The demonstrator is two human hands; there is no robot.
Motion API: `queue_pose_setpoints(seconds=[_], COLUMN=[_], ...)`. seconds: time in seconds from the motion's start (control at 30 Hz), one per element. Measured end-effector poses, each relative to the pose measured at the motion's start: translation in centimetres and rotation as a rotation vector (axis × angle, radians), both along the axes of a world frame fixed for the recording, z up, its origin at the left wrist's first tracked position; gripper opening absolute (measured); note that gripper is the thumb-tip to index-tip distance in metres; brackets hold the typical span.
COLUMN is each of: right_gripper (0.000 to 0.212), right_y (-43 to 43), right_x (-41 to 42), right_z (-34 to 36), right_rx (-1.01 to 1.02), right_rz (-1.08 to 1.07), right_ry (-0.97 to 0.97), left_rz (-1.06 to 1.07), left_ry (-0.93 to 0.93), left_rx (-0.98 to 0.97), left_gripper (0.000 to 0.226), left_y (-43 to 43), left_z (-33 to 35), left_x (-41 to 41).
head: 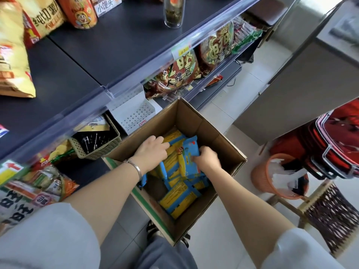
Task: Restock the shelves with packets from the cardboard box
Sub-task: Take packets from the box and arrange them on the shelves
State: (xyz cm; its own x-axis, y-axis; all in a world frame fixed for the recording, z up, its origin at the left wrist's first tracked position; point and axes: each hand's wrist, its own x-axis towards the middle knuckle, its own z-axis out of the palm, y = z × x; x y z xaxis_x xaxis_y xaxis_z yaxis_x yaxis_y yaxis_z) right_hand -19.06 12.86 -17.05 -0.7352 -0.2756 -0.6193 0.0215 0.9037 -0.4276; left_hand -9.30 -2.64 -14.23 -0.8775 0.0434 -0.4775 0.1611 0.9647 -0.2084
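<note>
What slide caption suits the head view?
Restocking: left hand and right hand grip blue-and-yellow packets in the cardboard box beside the shelves.

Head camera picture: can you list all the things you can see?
box: one, brown, floor by shelves
packets: many, blue-yellow, in box
shelves: two levels, dark, left
snack bags: many, red, orange, gold, on shelves
jar: one, clear, top shelf
basket: one, olive, lower shelf
tray: one, white, behind box
bin: one, orange, floor right
shopping baskets: a stack, red, right edge
bracelet: one, silver, left wrist
left hand: in box, on packets
right hand: in box, gripping packets
</note>
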Motion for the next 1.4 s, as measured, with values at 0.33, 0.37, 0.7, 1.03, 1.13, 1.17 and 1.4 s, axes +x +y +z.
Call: queue_pose_setpoints(seconds=[0.33,0.37,0.7,1.03,1.13,1.17,1.4], right_gripper=[0.020,0.023,0.025,0.011,0.006,0.004,0.010], right_y=[0.4,0.3,-1.3,-3.0,-3.8,-4.2,-9.2], right_x=[-1.3,-1.5,-4.4,-4.0,-3.4,-3.2,0.3], right_z=[9.3,10.5,22.4,28.1,29.8,30.6,37.4], right_rx=[-0.151,-0.175,-0.586,-0.813,-0.967,-1.022,-1.268], right_rz=[0.092,0.093,-0.006,0.102,0.119,0.120,0.206], right_ry=[0.098,0.111,0.084,0.144,0.179,0.181,0.200], left_rz=[0.179,0.202,0.600,0.680,0.657,0.661,0.677], left_ry=[0.203,0.231,0.569,0.858,0.953,0.992,1.265], left_rx=[0.049,0.035,0.213,0.407,0.405,0.392,0.425], left_gripper=[0.028,0.027,0.037,0.020,0.020,0.021,0.035], left_y=[0.4,0.4,-0.7,-0.2,-0.8,-1.1,-4.8], left_z=[9.5,10.9,24.6,30.9,33.5,34.5,41.6], left_x=[-0.2,-0.2,0.5,1.8,3.0,3.5,8.8])
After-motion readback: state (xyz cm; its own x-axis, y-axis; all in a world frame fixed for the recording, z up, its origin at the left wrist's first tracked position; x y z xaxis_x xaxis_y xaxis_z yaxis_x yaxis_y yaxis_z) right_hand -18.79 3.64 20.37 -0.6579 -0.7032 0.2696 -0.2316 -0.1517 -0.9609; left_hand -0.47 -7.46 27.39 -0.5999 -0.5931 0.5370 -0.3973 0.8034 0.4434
